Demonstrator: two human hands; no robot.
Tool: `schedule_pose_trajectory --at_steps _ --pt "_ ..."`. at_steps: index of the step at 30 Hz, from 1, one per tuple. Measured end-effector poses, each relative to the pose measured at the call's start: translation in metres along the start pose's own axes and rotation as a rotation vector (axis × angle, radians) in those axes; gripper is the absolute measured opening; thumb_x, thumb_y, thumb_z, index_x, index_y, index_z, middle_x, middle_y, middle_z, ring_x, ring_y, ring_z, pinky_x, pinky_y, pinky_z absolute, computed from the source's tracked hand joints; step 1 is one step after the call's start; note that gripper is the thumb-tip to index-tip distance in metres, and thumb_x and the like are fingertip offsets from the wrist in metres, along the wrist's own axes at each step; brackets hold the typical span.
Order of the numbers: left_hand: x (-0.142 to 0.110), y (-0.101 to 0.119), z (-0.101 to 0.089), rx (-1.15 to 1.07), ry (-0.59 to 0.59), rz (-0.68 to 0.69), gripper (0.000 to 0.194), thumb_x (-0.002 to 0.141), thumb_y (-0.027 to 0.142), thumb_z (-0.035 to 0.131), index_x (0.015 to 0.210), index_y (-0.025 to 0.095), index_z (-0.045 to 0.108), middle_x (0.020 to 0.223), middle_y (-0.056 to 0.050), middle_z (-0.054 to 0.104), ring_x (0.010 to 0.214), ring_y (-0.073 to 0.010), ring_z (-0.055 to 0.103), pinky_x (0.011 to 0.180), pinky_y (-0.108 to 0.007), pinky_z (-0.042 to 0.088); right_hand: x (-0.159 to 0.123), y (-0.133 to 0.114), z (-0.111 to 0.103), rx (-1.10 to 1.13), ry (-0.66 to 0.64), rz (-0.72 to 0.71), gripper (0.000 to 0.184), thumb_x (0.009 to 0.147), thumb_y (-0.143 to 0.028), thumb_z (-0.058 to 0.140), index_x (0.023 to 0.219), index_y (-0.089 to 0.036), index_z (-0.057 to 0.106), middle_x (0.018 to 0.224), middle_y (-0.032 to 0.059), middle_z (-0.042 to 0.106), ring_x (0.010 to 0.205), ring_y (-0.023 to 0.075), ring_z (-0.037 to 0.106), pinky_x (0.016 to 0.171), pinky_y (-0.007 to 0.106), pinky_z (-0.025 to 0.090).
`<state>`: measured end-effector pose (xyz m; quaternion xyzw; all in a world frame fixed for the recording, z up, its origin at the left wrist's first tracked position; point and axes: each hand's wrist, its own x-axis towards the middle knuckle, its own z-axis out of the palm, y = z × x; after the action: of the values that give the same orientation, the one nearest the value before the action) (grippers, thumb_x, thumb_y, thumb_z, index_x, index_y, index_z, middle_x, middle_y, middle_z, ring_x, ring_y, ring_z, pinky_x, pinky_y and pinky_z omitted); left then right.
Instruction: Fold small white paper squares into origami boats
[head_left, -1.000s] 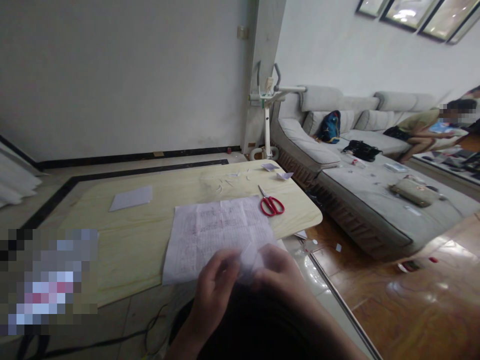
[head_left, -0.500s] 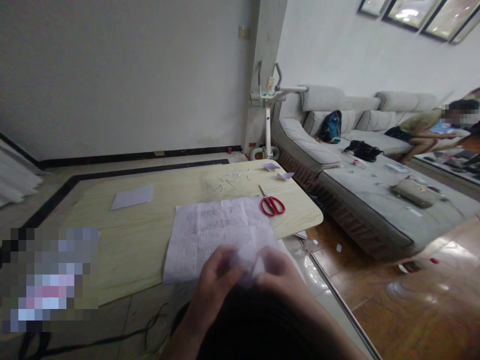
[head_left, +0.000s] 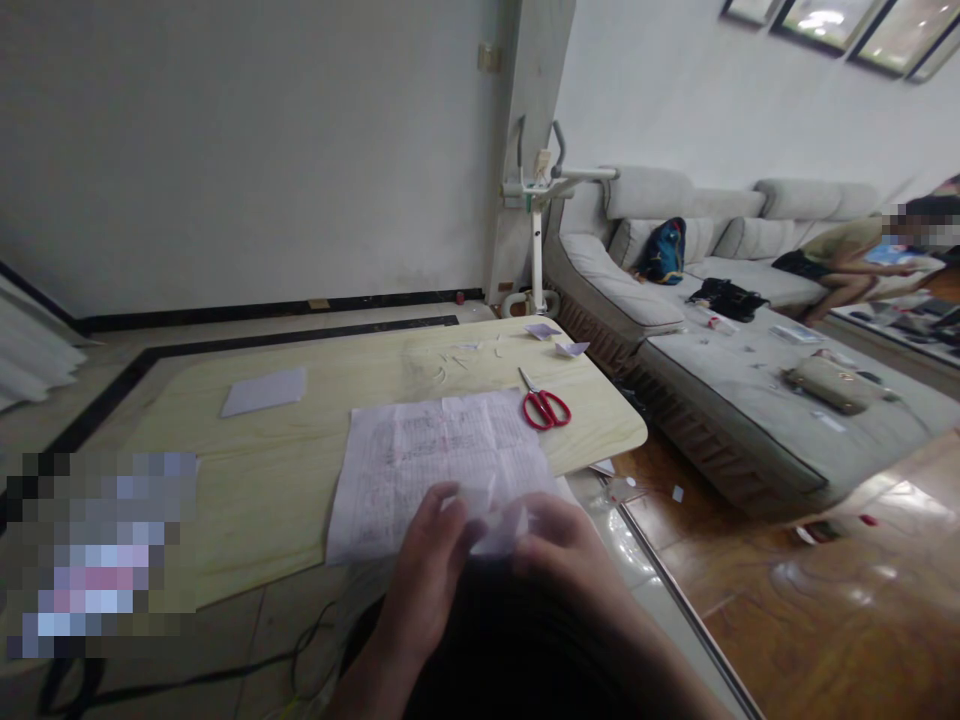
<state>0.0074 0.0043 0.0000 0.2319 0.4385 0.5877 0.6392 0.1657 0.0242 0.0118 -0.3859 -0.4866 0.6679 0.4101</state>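
Between my two hands, over the near edge of the table, is a small folded piece of white paper (head_left: pixel 491 525), blurred by motion. My left hand (head_left: pixel 435 540) has its thumb and fingers closed on the paper's left side. On its right side my right hand (head_left: pixel 551 535) grips it with bent fingers. Under and beyond them lies a creased printed sheet (head_left: pixel 409 450). Red-handled scissors (head_left: pixel 546 408) rest at that sheet's far right corner, blades pointing away. Two small folded paper pieces (head_left: pixel 571 350) sit near the table's far right corner.
Thin paper scraps (head_left: pixel 450 362) lie on the wooden table (head_left: pixel 300 480), with a stack of white paper (head_left: pixel 264 392) to the left. A grey sofa (head_left: pixel 757 370) stands at the right, bags on it and a seated person (head_left: pixel 840 255) beyond. Paper bits lie on the floor.
My left hand has shifted its fingers on the folded paper, which now looks more spread between the hands. My right hand stays nearly in place.
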Motion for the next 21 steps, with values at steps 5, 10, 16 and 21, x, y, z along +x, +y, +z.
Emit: schedule_pose_trajectory --at_steps 5,10,16,21 --pt "-0.002 -0.003 0.006 0.136 0.041 0.054 0.029 0.081 0.046 0.065 0.096 0.023 0.055 0.073 0.002 0.069 0.057 -0.0153 0.065 0.047 -0.023 0.046 0.001 0.003 0.002 0.039 0.013 0.036 0.031 0.073 -0.034 0.078 0.095 -0.015 0.068 0.062 0.0002 0.067 0.056 0.0141 0.060 0.054 0.023 0.046" --pt "-0.006 -0.001 0.009 0.227 0.080 0.107 0.019 0.083 0.041 0.060 0.091 0.024 0.056 0.073 0.001 0.066 0.057 -0.0152 0.063 0.050 -0.025 0.050 0.001 0.002 0.005 0.050 0.018 0.040 0.029 0.071 -0.030 0.079 0.093 -0.015 0.068 0.059 -0.0017 0.066 0.054 0.0127 0.059 0.052 0.021 0.045" --pt "-0.006 0.001 0.003 0.442 0.064 0.190 0.019 0.078 0.034 0.066 0.091 0.023 0.057 0.073 0.004 0.064 0.065 -0.0150 0.064 0.059 -0.025 0.054 0.000 0.007 0.001 0.046 0.031 0.045 0.025 0.075 -0.030 0.077 0.093 -0.015 0.067 0.064 0.0001 0.068 0.056 0.0123 0.060 0.054 0.022 0.046" --pt "-0.003 -0.008 -0.001 0.570 0.045 0.321 0.023 0.080 0.033 0.067 0.097 0.021 0.056 0.089 0.000 0.067 0.081 -0.0179 0.068 0.071 -0.029 0.056 0.000 0.008 0.001 0.067 0.005 0.009 0.025 0.077 -0.027 0.076 0.098 -0.018 0.067 0.066 -0.0016 0.067 0.061 0.0121 0.061 0.058 0.022 0.047"
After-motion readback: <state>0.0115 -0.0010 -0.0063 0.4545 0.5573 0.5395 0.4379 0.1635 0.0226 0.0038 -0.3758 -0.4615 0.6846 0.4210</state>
